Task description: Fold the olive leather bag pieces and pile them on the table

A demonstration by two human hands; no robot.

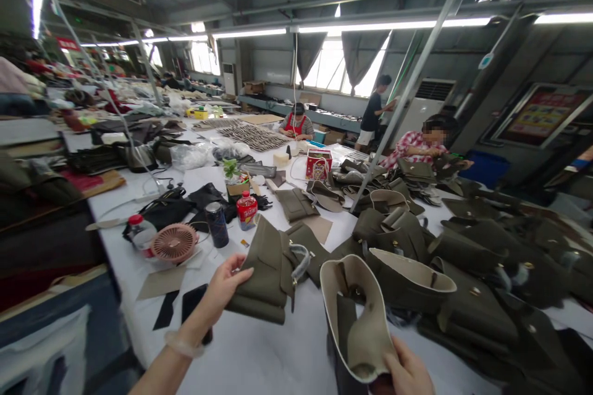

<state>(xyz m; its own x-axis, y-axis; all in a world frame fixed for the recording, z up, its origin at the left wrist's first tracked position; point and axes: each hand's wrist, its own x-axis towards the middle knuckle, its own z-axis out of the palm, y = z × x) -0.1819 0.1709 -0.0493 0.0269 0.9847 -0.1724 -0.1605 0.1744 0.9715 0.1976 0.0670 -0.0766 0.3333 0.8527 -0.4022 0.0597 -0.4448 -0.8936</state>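
My left hand (225, 286) grips the near edge of a folded olive-green bag piece (266, 271) that rests on the white table (259, 352). My right hand (407, 370) holds the rim of an open olive bag (354, 315) with a beige lining, standing upright at the bottom centre. The two hands are apart, each on its own piece.
A heap of olive bags (467, 259) covers the table's right side. A pink fan (175, 242), a dark can (217, 224), a red-capped bottle (247, 210) and a black phone (192, 302) lie to the left. A slanted metal pole (407, 92) rises mid-table. Other people work at the far end.
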